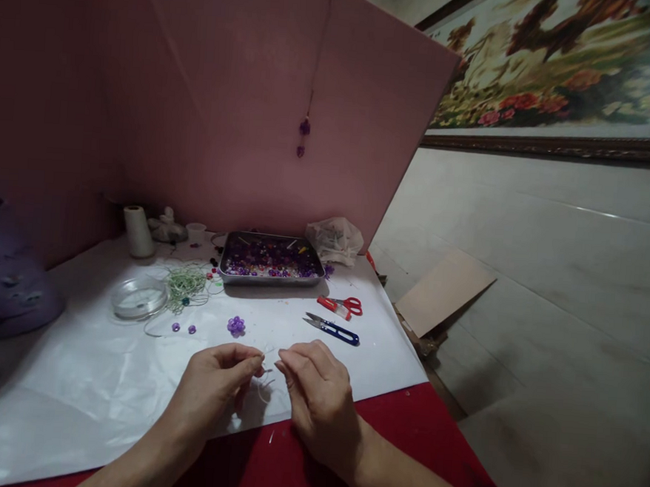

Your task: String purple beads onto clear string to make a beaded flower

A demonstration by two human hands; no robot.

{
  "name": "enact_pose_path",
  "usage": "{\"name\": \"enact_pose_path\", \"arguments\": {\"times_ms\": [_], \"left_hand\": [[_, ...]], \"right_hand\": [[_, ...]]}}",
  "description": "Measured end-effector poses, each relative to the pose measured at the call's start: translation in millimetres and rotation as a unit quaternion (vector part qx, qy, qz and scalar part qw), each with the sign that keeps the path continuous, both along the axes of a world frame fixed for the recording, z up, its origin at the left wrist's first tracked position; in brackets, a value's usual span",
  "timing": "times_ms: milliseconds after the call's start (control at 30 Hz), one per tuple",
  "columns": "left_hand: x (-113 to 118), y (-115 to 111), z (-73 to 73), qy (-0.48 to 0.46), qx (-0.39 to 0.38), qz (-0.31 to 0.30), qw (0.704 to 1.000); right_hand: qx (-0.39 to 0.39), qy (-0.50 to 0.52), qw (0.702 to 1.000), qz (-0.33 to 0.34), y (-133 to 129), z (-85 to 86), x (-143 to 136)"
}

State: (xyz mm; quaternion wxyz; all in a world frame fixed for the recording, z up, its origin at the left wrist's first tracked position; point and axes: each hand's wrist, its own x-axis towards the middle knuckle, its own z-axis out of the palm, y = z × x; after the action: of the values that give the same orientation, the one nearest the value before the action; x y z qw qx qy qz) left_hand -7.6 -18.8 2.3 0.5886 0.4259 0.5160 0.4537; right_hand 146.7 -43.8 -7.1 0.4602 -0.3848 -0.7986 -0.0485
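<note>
My left hand (pixel 219 370) pinches a thin pale cord (pixel 263 393), which hangs in a small loop below the fingertips. Facing it a short gap away, my right hand (pixel 317 391) has its thumb and fingers pressed together; what lies between them is too fine to make out. Just beyond the hands, a purple bead flower (pixel 236 326) rests on the white sheet (pixel 142 386). Two loose purple beads (pixel 192 330) lie left of it. Blue thread snips (pixel 334 329) lie beyond my right hand, near small red-handled scissors (pixel 352 305) and a red-and-white tube (pixel 334 308).
A dark metal tray (pixel 272 280) of mixed beads stands at the back, beside a crumpled plastic bag (pixel 335 238). On the left are a clear spool (pixel 139 297), tangled green cord (pixel 185 286), a white thread cone (pixel 138 232) and a purple container (pixel 8 273). A beaded pendant (pixel 304 128) hangs against the pink panel.
</note>
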Motion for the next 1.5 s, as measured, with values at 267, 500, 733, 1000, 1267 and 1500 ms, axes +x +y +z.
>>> {"name": "enact_pose_path", "arguments": {"times_ms": [267,500,733,1000,1267,1500], "left_hand": [[2,1,-3.9,-0.018,0.002,-0.004,1.000],[2,-1,0.5,-0.004,0.002,0.004,1.000],[1,1,-4.0,-0.024,0.015,-0.017,0.999],[0,2,-8.7,-0.056,-0.011,-0.020,0.998],[-2,4,-18.5,-0.058,0.033,-0.060,0.996],[0,-2,2.7,0.006,0.052,-0.052,0.997]], "right_hand": [[0.007,-0.023,1.000,-0.009,4,-0.1,1],[-0.025,-0.065,0.997,-0.016,2,-2.0,-3],[-0.124,0.025,0.991,0.030,4,-6.1,-5],[-0.373,0.194,0.904,0.081,-2,5.7,-10],[-0.454,0.264,0.843,0.120,3,8.6,-11],[-0.457,0.281,0.834,0.132,1,8.4,-11]]}}
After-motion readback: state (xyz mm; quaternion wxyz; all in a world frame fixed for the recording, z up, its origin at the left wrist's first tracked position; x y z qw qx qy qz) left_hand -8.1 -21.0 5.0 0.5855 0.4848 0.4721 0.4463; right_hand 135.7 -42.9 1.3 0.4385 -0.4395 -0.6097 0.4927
